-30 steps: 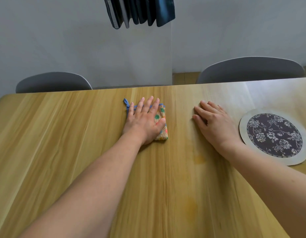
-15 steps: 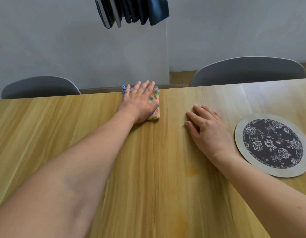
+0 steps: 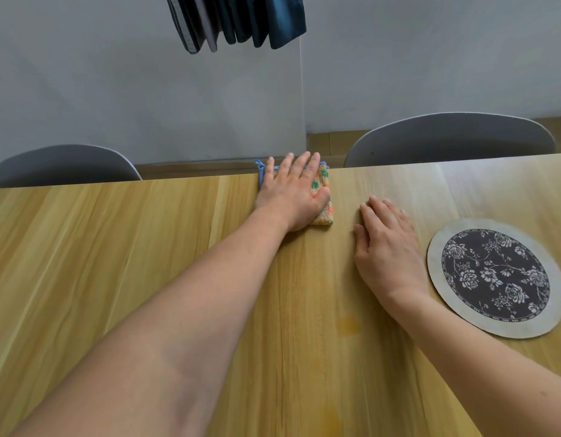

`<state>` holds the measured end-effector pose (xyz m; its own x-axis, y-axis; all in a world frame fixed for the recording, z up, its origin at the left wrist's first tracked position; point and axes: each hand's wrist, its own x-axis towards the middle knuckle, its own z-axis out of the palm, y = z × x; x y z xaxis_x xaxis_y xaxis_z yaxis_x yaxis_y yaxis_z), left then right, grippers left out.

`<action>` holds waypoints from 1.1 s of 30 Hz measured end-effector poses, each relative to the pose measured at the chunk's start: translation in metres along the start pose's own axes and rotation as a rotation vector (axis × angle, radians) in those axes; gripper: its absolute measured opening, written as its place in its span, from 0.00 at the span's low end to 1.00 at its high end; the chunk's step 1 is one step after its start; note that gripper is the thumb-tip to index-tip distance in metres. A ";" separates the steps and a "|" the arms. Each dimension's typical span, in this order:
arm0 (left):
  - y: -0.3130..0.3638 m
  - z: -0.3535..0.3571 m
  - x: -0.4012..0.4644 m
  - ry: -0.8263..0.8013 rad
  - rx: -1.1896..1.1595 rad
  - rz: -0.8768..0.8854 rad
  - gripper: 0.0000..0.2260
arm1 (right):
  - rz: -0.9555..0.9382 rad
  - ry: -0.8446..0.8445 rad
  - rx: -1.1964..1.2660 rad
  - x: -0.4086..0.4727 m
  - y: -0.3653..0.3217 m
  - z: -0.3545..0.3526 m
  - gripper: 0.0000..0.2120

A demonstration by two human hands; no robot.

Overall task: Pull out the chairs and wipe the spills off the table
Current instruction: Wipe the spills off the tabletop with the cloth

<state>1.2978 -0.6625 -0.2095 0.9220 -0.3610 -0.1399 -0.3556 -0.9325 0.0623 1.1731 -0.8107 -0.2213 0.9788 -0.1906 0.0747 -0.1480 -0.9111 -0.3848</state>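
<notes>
- Nearest you, two faint yellowish spills (image 3: 348,324) lie on the bench (image 3: 99,263): one just right of your left forearm, and another at the bottom edge of the view, cut off, so you cannot tell how far it spreads.
- Your right hand (image 3: 388,247) lies flat on the bench, fingers straight and holding nothing, just left of the round floral mat (image 3: 496,277) and apart from it (it looks like a brace).
- Your left hand (image 3: 291,193) is your working grip: fingers spread and straight, palm pressing the cloth (image 3: 323,197) flat at the far edge of the bench, not curled round it. The cloth's far edge is right at the bench edge, and most of it is hidden under the hand.
- Judged from this, you are in the wiping step, at the far end of a stroke. The next move calls for drawing the cloth toward you, over the near spills, with the palm pressed down.
- Beyond the bench, two grey chairs (image 3: 449,140) show only their backs; whether they are pulled out is hard to tell.
</notes>
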 end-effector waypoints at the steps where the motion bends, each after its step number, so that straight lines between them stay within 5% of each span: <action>1: 0.000 0.000 0.000 0.001 0.001 0.002 0.31 | -0.001 -0.001 -0.005 0.000 0.000 0.000 0.21; 33: 0.030 0.017 -0.103 -0.006 0.022 0.001 0.31 | -0.126 -0.111 -0.020 -0.019 -0.006 -0.040 0.18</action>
<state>1.1895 -0.6534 -0.2101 0.9207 -0.3618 -0.1463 -0.3599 -0.9321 0.0404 1.1500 -0.8159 -0.1836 0.9992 -0.0341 0.0189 -0.0250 -0.9325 -0.3603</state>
